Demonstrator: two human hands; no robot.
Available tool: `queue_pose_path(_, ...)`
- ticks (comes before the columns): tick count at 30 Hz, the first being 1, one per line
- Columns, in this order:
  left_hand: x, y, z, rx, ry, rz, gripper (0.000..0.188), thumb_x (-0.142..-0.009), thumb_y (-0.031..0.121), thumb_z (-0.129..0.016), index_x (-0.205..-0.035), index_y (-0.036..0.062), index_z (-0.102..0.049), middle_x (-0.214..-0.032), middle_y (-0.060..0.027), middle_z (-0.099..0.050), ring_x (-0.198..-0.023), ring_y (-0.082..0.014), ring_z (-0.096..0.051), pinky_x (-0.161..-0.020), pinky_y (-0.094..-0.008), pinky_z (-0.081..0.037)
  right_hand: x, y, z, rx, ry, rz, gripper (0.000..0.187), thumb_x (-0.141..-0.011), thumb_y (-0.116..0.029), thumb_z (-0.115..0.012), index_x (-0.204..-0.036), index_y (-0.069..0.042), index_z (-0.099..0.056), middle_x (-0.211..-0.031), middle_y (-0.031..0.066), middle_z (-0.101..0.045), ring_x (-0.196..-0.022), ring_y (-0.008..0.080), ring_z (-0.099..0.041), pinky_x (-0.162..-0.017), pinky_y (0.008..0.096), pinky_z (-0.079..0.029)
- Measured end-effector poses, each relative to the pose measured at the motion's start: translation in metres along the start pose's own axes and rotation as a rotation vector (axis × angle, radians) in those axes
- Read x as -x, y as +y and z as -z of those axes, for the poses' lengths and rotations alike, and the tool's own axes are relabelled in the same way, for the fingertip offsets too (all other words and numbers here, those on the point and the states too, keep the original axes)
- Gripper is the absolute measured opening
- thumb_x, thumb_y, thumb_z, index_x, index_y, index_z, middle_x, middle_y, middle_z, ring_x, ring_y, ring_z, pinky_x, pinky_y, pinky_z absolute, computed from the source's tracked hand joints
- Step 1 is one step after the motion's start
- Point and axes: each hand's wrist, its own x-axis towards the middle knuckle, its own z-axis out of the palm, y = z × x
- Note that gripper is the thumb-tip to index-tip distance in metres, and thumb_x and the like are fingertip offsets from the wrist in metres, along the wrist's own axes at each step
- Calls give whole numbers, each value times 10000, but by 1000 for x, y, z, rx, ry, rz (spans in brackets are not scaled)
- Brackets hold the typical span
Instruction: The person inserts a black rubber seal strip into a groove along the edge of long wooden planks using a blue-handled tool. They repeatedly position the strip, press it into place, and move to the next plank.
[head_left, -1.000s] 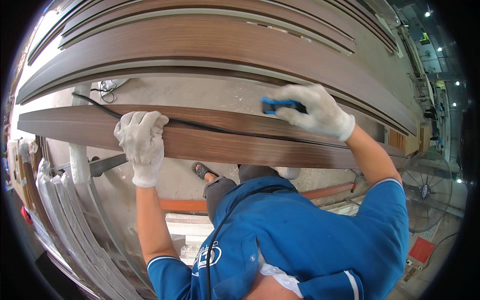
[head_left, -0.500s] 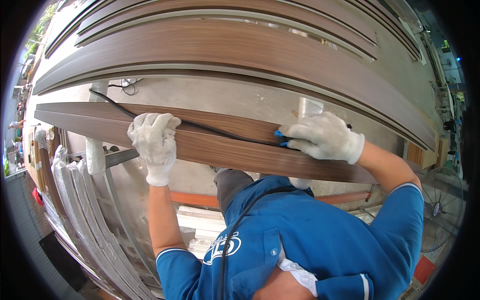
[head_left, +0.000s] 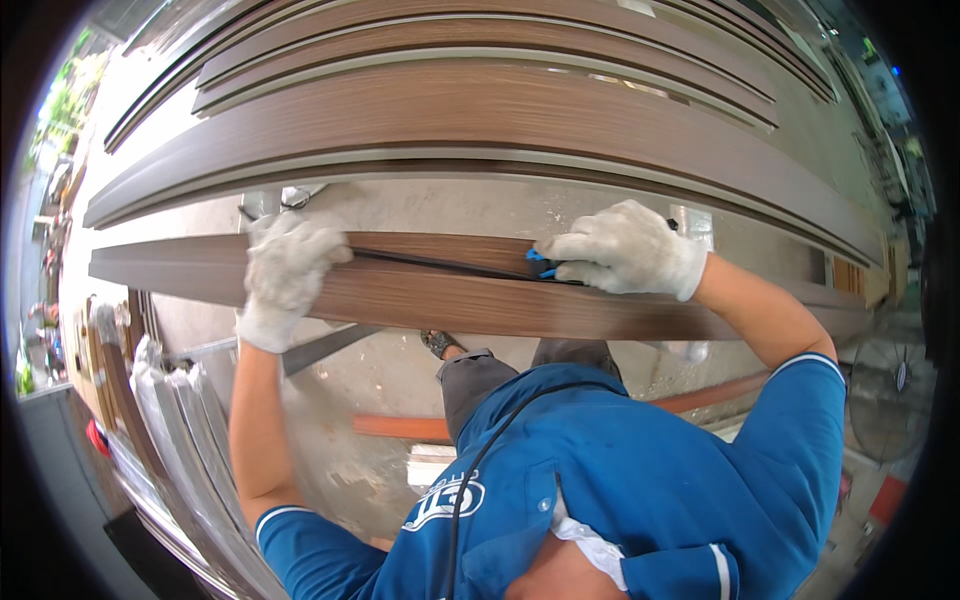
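Gloved right hand (head_left: 628, 252) clasps a blue-and-black tool (head_left: 541, 266); leftward from its fingers, a black strip (head_left: 440, 264) runs lengthwise along the brown board (head_left: 430, 305) to the left hand (head_left: 290, 268), whose grip I cannot tell.

Head-worn fisheye view, facing steeply down, close above the wearer's blue shirt (head_left: 630, 450)

Brown wood-grain profile (head_left: 440, 303) – long, 2 faces w/ a line betw. – runs approx. 9 to 3 o'clock, edges bowed by the lens. Thin black strip (head_left: 430, 262) lies lengthwise along it, almost straight, from approx. 10 o'clock, where L hand (head_left: 290, 262) covers it, to approx. 2 o'clock. There: small blue-and-black tool (head_left: 542, 268), partly hidden in R hand (head_left: 630, 250), over the strip – exact contact unclear.
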Motion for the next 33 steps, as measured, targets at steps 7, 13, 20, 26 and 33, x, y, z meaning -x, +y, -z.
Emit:
queue_pose_path(7, 50, -133, 44, -70, -34, 257, 150, -957, 289, -647, -947, 156, -716, -886, 2, -721, -942, -244, -655, -939, -411, -423, -4, -18, 4, -62, 21, -155, 269, -921, -305, -757, -1153, -171, -737, -834, 85, -719, -759, 313, -704, -676, 434, -548)
queue_pose_path(13, 58, -114, 84, -32, 432, 186, 122, -930, 194, -705, -885, 85, -673, -823, -65, -682, -840, -264, -630, -849, -392, -443, -4, -18, 4, -56, 2, -193, 250, -896, -266, -779, -1116, -155, -736, -809, 85, -709, -716, 314, -688, -641, 423, -541)
queue_pose_path(20, 99, -135, -26, -42, 458, 415, 129, -985, 161, -665, -944, 44, -701, -882, -109, -683, -939, -319, -595, -868, -430, -454, -27, -31, 1, -90, 45, -189, 241, -894, -257, -780, -1102, -145, -730, -784, 86, -701, -694, 314, -688, -613, 424, -536)
queue_pose_path(26, 96, -130, -19, 2, 391, 511, 190, -982, 231, -700, -891, 64, -686, -811, -91, -652, -874, -314, -581, -826, -440, -426, -112, -41, -29, -58, 27, -10, 242, -942, -271, -722, -1146, -144, -694, -774, 97, -700, -705, 306, -708, -607, 419, -549)
queue_pose_path(33, 91, -131, -23, -38, 389, 502, 175, -912, 244, -746, -827, 109, -673, -774, -64, -644, -827, -313, -596, -784, -450, -415, -267, -88, -48, -48, -40, 127, 246, -989, -312, -652, -1167, -145, -679, -768, 147, -695, -755, 362, -719, -679, 498, -563)
